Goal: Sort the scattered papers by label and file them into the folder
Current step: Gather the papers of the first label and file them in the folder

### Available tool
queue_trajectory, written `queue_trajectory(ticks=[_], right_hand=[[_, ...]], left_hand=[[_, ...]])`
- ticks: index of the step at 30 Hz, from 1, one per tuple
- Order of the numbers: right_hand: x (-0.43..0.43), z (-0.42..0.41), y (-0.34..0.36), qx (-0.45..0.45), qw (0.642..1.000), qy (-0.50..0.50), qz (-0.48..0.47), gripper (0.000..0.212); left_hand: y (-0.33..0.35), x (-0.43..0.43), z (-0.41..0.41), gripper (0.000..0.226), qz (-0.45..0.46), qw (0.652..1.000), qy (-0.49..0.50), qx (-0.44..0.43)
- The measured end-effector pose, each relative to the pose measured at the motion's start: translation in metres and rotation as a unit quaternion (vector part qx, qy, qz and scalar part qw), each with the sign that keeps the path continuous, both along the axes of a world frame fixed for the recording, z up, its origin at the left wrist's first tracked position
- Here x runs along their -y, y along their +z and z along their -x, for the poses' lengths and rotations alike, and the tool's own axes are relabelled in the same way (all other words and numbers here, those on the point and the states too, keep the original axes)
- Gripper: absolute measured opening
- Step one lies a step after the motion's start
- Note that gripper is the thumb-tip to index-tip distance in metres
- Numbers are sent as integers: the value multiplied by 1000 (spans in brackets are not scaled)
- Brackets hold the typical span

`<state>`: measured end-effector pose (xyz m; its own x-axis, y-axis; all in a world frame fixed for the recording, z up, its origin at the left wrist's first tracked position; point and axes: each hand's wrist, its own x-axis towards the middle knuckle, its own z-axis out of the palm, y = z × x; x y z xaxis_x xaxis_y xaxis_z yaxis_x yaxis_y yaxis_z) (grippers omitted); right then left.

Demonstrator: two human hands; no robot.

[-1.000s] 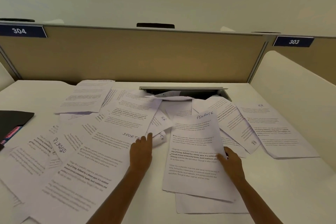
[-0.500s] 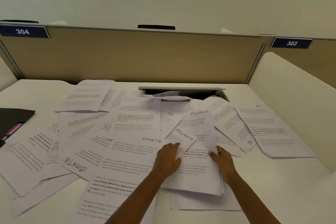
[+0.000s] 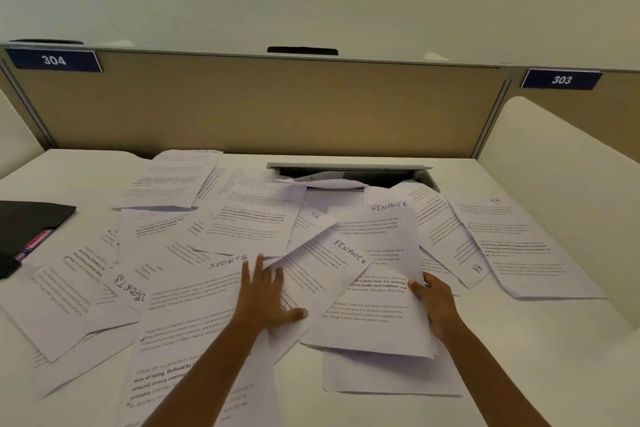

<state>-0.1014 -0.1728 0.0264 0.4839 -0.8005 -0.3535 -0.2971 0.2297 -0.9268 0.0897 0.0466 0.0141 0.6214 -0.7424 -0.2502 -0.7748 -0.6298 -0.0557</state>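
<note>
Between the hands lie two FINANCE sheets (image 3: 349, 263); left hand (image 3: 265, 298) presses flat, fingers spread, on the tilted one, right hand (image 3: 434, 305) grips the other sheet's edge.

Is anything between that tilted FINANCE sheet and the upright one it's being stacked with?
Nothing visible. The left hand presses the tilted FINANCE sheet, already overlapping the upright FINANCE sheet that the right hand grips.

Tan partition (image 3: 263, 107) standing along desk (image 3: 519, 357) back edge, carrying plates 304 (image 3: 53, 60) and 303 (image 3: 561, 80); cable slot (image 3: 349, 174) sitting open at back edge.
</note>
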Motion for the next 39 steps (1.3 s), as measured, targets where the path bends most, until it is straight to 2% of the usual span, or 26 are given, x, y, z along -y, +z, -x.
queue_trajectory(ticks=[3, 6, 8, 12, 18, 20, 22, 25, 30, 33, 36, 38, 39], right_hand=[[3, 1, -2, -5, 1000, -9, 9, 25], [3, 2, -4, -12, 1000, -11, 15, 23], [3, 4, -7, -13, 1000, -10, 20, 23], [3, 5, -11, -17, 1000, -5, 24, 28], [1, 9, -11, -23, 999, 14, 32, 28], [-3, 8, -10, -19, 999, 29, 31, 29], [-10, 4, -8, -8, 998, 49, 28, 31], [-25, -5, -5, 6, 997, 74, 23, 35], [-39, -15, -4, 25, 994, 110, 17, 27], [-39, -10, -3, 43, 993, 106, 38, 24], [-34, -6, -4, 112, 988, 109, 2, 35], [-32, -6, -7, 115, 985, 123, -32, 37], [-31, -5, -9, 98, 986, 132, -18, 33]], left_hand=[[0, 6, 12, 152, 4, 999, -44, -7], [-4, 13, 29, 144, 16, 998, -37, -44], [-2, 18, 37, 121, 25, 998, -12, -51], [3, 24, 45, 74, 41, 999, -9, -9], [5, 32, 48, 40, 178, 977, -55, 105], [14, 42, 52, 31, 209, 974, -23, 87], [26, 55, 58, 13, 247, 969, 28, 5], [34, 80, 71, 32, 332, 931, 98, -115], [44, 111, 95, 36, 404, 855, 140, -294], [45, 117, 105, 46, 377, 861, 131, -315], [38, 114, 104, 52, 355, 847, 125, -375], [34, 108, 102, 54, 331, 848, 114, -398], [32, 104, 101, 53, 321, 855, 108, -392]])
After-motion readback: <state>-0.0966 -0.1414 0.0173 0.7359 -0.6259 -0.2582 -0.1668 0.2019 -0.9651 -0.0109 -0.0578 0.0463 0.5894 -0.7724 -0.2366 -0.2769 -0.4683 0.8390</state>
